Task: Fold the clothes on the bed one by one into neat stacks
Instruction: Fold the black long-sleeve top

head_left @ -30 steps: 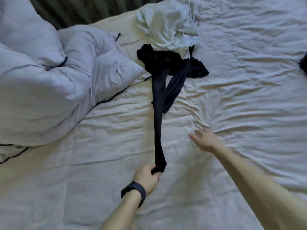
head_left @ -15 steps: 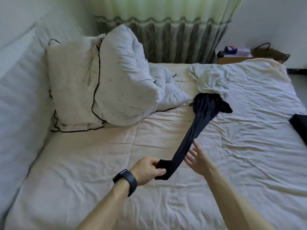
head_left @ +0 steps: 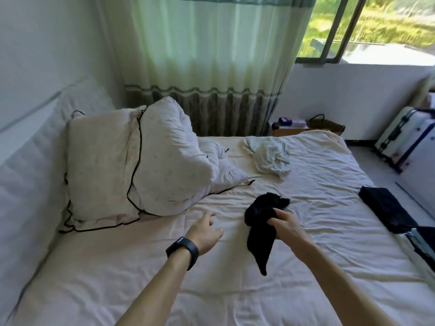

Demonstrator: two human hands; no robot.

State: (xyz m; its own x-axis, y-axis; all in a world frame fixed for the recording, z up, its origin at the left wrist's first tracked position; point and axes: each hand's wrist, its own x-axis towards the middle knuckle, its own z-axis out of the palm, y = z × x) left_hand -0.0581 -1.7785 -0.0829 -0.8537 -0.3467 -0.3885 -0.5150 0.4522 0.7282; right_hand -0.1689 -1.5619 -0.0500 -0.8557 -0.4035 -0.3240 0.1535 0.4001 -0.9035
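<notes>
My right hand [head_left: 284,225] grips a bunched black garment [head_left: 260,222] above the middle of the bed [head_left: 141,267]; one end hangs down in a narrow tail. My left hand [head_left: 206,231], with a black wristband, hovers to the left of the garment with fingers spread and nothing in it. A crumpled pale green garment [head_left: 270,158] lies near the far edge of the bed. A folded dark stack [head_left: 386,209] rests at the bed's right edge.
A pillow [head_left: 101,168] and a bunched duvet [head_left: 174,161] are piled at the left against the headboard. Curtains and a window are behind the bed. A small table with a basket [head_left: 327,125] and a white suitcase [head_left: 409,140] stand on the right.
The black garment has left the pile and passed from my left hand to my right, now bunched up. My left hand has let go and opened. The view has tilted upward.
</notes>
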